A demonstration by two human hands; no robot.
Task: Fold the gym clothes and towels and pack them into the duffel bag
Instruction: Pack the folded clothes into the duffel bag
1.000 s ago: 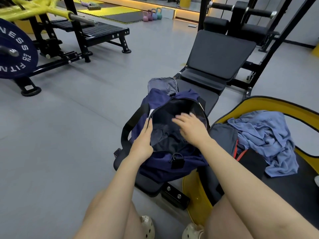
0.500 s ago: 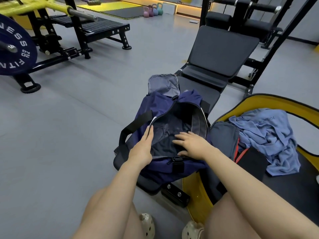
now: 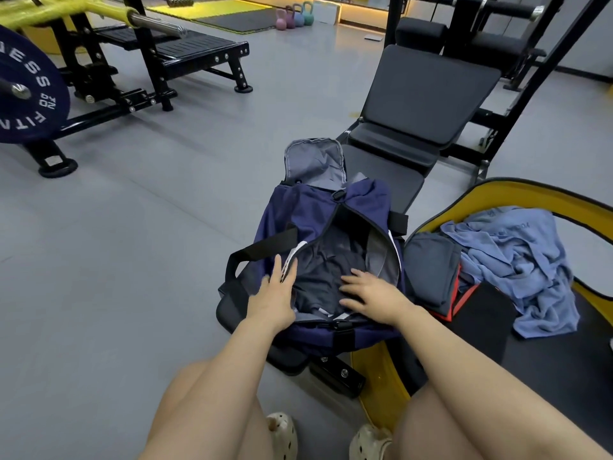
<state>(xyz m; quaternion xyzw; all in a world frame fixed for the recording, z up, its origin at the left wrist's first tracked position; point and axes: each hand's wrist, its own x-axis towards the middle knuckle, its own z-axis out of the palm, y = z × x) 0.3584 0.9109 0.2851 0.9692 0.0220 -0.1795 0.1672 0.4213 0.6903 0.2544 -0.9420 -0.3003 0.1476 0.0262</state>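
Observation:
A navy duffel bag (image 3: 298, 214) sits unzipped on the near end of a black bench, its end flap turned up. A dark folded garment (image 3: 328, 270) lies inside. My left hand (image 3: 273, 292) rests on the bag's left rim, fingers spread and holding nothing. My right hand (image 3: 371, 292) lies flat on the dark garment near the bag's front edge. To the right, a folded grey garment with red trim (image 3: 431, 267) and a crumpled blue towel (image 3: 517, 260) lie on a yellow-rimmed black pad (image 3: 517, 194).
The black bench's raised backrest (image 3: 428, 91) stands behind the bag. A rack with a barbell plate (image 3: 26, 91) is at far left. Kettlebells (image 3: 293, 16) sit at the back. Grey floor (image 3: 132, 260) spreads to the left. My knees and shoes are at the bottom.
My right hand has slid back toward me over the garment in the bag, to its front edge. My left hand let go of the rim's edge and now lies spread on it.

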